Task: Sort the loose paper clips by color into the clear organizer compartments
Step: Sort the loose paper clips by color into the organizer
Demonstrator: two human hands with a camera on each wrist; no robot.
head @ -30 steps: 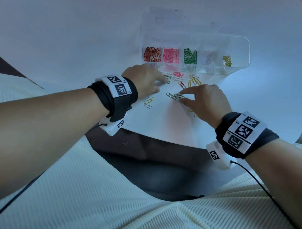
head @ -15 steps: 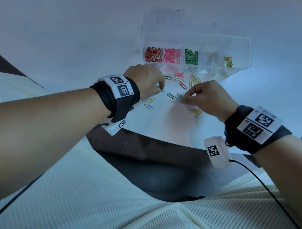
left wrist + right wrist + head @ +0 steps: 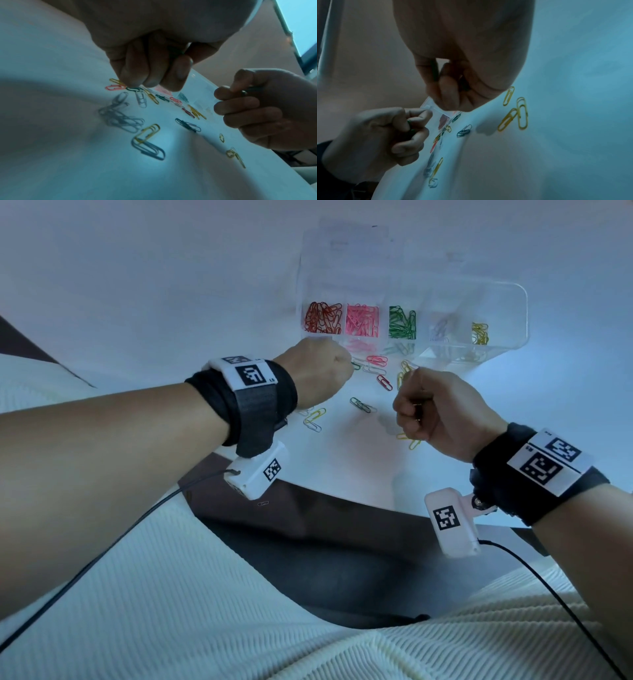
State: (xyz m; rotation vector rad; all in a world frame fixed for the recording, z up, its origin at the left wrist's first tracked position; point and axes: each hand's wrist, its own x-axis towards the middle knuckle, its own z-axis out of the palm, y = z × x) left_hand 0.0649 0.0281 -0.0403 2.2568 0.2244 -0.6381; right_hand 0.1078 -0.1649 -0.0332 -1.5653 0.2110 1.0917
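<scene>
The clear organizer (image 3: 513, 302) stands at the back of the white table, with red (image 3: 323, 318), pink (image 3: 362, 320), green (image 3: 402, 322), pale (image 3: 440, 328) and yellow clips (image 3: 479, 333) in separate compartments. Loose clips lie in front of it: a green one (image 3: 361, 405), a pink one (image 3: 376, 360), a red one (image 3: 384, 382) and yellow ones (image 3: 317, 416). My left hand (image 3: 346, 368) is curled just off the table and pinches a green clip (image 3: 410, 127). My right hand (image 3: 406, 409) is a raised fist holding a dark green clip (image 3: 252, 90).
Two yellow clips (image 3: 411, 441) lie under my right hand. The table's near edge (image 3: 342, 498) runs below both wrists, with dark floor beyond and one clip (image 3: 263, 503) on it. Cables trail from the wrist cameras over the white ribbed garment (image 3: 171, 611).
Both hands went from fingers pressed on clips at the table to curled fists lifted off it. The green clip under my right fingertip has left the table.
</scene>
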